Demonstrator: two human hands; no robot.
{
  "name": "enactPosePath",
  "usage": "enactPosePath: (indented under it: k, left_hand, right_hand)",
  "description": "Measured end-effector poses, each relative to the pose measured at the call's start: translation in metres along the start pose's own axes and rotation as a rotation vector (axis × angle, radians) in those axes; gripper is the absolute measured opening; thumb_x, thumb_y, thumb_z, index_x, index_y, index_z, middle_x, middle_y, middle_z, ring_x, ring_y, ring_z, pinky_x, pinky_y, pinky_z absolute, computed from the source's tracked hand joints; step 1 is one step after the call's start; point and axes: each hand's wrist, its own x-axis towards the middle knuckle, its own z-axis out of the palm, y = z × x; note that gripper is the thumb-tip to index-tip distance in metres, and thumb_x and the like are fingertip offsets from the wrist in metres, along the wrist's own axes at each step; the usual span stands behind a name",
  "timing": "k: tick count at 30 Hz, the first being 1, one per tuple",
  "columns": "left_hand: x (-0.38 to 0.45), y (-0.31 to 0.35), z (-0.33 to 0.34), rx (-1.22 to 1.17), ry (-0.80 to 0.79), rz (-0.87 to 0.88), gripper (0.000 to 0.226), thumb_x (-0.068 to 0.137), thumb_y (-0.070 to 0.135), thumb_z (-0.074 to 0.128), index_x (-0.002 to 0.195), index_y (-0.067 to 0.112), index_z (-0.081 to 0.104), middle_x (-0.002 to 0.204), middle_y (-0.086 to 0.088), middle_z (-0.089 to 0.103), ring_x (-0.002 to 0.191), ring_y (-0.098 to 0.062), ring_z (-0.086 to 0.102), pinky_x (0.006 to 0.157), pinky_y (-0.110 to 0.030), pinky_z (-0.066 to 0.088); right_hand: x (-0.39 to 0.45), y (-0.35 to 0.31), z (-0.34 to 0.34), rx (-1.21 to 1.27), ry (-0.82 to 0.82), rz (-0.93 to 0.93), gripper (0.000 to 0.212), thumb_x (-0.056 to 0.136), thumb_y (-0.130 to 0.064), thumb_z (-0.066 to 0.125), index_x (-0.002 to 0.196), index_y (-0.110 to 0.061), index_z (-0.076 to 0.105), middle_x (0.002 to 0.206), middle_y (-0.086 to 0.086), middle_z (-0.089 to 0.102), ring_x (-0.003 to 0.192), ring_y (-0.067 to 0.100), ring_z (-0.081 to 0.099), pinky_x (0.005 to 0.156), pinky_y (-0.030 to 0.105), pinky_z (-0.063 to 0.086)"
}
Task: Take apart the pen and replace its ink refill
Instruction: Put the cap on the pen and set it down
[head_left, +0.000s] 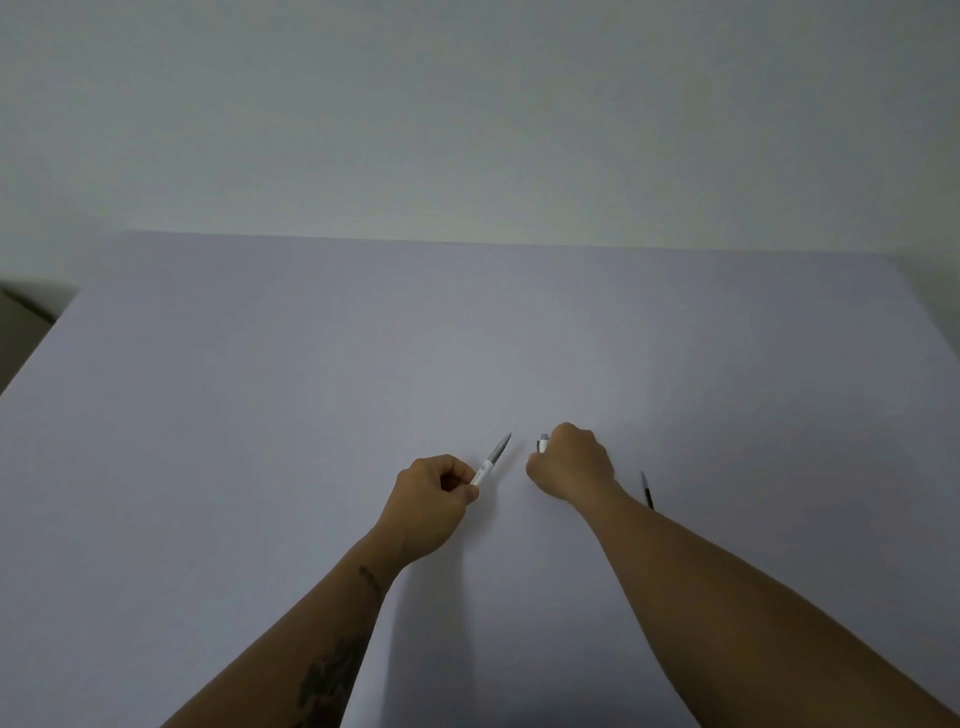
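Note:
My left hand (434, 499) is closed around the front half of the pen (491, 460), a white barrel with a grey grip section and tip that points up and to the right. A little to the right, my right hand (571, 465) is a fist around the rear half of the pen (543, 443); only its white and grey end shows at the top left of the fist. The two halves are apart, with a small gap between them. A thin dark ink refill (647, 490) lies on the table just right of my right wrist, partly hidden by the forearm.
A wide pale lilac table (260, 415) fills the view, its far edge against a plain light wall (467, 130). The table's left edge runs diagonally at the far left, with a dark floor corner (21, 322) beyond it.

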Motion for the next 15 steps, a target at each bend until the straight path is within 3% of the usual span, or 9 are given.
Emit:
enactPosePath:
  k: [4, 8, 12, 15]
  left_hand:
    - [0.000, 0.000, 0.002, -0.012, -0.008, -0.008, 0.011, 0.084, 0.020, 0.067, 0.075, 0.025, 0.068, 0.063, 0.010, 0.060, 0.051, -0.004, 0.049, 0.047, -0.013, 0.039]
    - [-0.003, 0.002, -0.001, -0.024, -0.020, -0.005, 0.009, 0.084, 0.018, 0.067, 0.077, 0.023, 0.068, 0.066, 0.008, 0.061, 0.053, -0.007, 0.049, 0.051, -0.017, 0.042]
    - [-0.006, 0.002, -0.005, -0.022, -0.031, 0.012, 0.007, 0.085, 0.017, 0.067, 0.079, 0.021, 0.069, 0.068, 0.004, 0.062, 0.056, -0.009, 0.051, 0.053, -0.019, 0.043]
    - [-0.010, 0.003, -0.009, -0.031, -0.036, 0.021, 0.007, 0.085, 0.017, 0.067, 0.080, 0.020, 0.069, 0.067, 0.004, 0.062, 0.055, -0.010, 0.050, 0.052, -0.020, 0.043]
  right_hand:
    - [0.000, -0.001, -0.006, -0.017, -0.043, 0.001, 0.016, 0.078, -0.017, 0.055, 0.065, -0.014, 0.046, 0.065, -0.001, 0.053, 0.054, 0.017, 0.049, 0.047, 0.022, 0.033]
    - [-0.004, 0.000, -0.020, 0.171, -0.027, 0.034, 0.020, 0.074, -0.022, 0.057, 0.062, -0.015, 0.042, 0.060, -0.001, 0.051, 0.051, 0.019, 0.047, 0.048, 0.023, 0.032]
    - [-0.015, -0.005, -0.040, 0.637, -0.091, 0.036, 0.004, 0.069, -0.012, 0.058, 0.068, -0.012, 0.054, 0.057, 0.001, 0.063, 0.056, 0.019, 0.052, 0.050, 0.026, 0.037]
    - [-0.023, -0.011, -0.050, 0.926, -0.086, 0.024, 0.008, 0.075, -0.001, 0.062, 0.075, -0.008, 0.060, 0.063, 0.007, 0.069, 0.054, 0.016, 0.054, 0.049, 0.026, 0.042]
